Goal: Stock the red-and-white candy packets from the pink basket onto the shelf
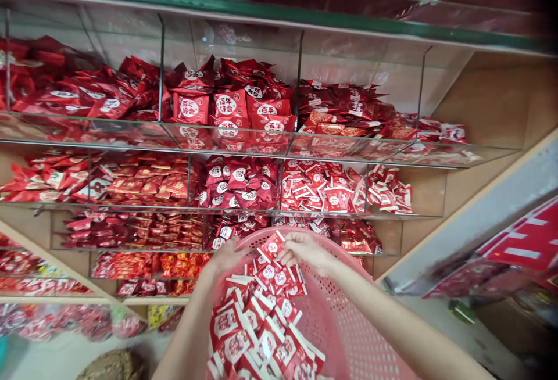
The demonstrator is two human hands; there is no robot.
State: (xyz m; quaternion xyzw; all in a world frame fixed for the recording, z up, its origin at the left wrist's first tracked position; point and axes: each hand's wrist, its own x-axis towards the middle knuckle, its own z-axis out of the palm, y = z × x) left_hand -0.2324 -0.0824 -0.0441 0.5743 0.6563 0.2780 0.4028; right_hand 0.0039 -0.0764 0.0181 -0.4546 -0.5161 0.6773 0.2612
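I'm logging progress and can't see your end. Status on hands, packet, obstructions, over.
Right hand pinching red packet over pink basket. Left hand at basket's rim, grip unclear. Glass shelf beyond; nothing visibly blocking the packet.

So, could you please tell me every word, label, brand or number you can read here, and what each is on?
"百年好合": white ovals on red packets in the top row, middle section.
Too small or blurred to read: the print on the small packet in the right hand, on the packets in the pink basket, and on the maroon packets one shelf down.
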